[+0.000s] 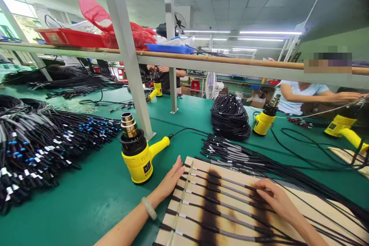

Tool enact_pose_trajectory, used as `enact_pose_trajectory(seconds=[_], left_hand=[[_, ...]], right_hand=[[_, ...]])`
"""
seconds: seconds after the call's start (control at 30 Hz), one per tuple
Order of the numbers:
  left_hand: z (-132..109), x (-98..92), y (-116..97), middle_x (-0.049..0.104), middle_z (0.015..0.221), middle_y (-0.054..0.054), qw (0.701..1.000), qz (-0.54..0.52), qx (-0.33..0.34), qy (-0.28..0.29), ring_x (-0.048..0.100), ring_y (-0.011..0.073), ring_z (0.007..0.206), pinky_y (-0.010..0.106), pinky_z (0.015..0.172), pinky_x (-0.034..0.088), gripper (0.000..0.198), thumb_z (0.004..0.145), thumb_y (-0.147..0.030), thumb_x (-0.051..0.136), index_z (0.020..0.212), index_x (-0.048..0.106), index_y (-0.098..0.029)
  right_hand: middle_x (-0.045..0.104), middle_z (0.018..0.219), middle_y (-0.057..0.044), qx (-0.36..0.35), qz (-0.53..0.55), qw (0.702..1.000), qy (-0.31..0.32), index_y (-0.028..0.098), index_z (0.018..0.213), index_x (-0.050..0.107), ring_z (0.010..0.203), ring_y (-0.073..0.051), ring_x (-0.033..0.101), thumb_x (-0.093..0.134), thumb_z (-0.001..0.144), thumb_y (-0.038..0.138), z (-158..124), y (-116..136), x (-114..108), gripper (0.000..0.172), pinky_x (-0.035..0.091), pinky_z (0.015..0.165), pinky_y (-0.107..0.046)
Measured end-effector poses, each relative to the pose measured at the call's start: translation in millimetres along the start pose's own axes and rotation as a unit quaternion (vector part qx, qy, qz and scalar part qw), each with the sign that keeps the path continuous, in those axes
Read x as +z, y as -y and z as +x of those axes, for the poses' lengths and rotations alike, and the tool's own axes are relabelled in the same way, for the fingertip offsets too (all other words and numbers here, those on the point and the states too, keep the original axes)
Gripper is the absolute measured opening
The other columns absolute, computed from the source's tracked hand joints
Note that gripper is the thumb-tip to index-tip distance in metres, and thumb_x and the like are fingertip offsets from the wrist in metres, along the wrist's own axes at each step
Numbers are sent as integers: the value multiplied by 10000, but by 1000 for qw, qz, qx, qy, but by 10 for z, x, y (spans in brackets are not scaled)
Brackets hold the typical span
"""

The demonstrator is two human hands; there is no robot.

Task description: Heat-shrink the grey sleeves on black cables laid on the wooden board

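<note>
My left hand [172, 180], a pale bangle on its wrist, lies with fingers stretched out along the left edge of a light wooden board [284, 223]. Its fingertips are beside the black end of the farthest cable. My right hand [273, 196] has thumb and fingers closed around the farthest black cable [230, 180] on the board's right part. Several black cables with grey sleeves and white labels lie side by side across the board, under a thin rod [180, 200] near their left ends. Dark scorch marks [211, 203] stain the wood.
A yellow heat gun [137, 167] stands upright left of the board. Cable bundles lie at left [37, 142] and behind the board [230, 152], near a coiled cable bundle [230, 119]. More heat guns [263, 123] stand farther back. Shelf posts [129, 65] rise from the table. Co-workers sit opposite.
</note>
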State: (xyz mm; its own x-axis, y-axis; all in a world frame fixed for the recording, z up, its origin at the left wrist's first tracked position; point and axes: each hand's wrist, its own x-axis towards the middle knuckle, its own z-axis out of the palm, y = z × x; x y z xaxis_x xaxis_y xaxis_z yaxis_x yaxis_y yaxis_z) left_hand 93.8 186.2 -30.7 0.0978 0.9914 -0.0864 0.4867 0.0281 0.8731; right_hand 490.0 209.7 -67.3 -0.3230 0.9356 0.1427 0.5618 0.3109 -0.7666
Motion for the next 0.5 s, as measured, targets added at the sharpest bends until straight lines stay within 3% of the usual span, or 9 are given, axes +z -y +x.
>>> enact_pose_trajectory(seconds=[0.23,0.37,0.5], left_hand=[[-20,4,-5,26,1491,75,997,50,25,50,13,176,1375,380,1127,-51,786,846,-596,211,1419,-16,-108],[-12,0,62,-18,1488,40,997,57,24,56,-39,194,1368,411,1127,-44,761,848,-605,207,1421,-26,-161],[-84,-27,133,-42,1483,65,999,47,-5,24,-41,243,1363,443,1129,28,834,823,-656,230,1418,-40,-139]], right_hand=[[589,993,-81,4,-10,999,34,224,785,659,964,-249,547,595,743,457,-18,-63,48,246,433,860,-379],[590,979,-86,1,-6,1000,30,227,764,669,966,-250,549,614,738,434,-17,-89,56,215,426,882,-391],[590,1020,-95,-1,27,999,21,224,842,666,969,-245,558,620,745,423,-53,-67,51,226,448,872,-387]])
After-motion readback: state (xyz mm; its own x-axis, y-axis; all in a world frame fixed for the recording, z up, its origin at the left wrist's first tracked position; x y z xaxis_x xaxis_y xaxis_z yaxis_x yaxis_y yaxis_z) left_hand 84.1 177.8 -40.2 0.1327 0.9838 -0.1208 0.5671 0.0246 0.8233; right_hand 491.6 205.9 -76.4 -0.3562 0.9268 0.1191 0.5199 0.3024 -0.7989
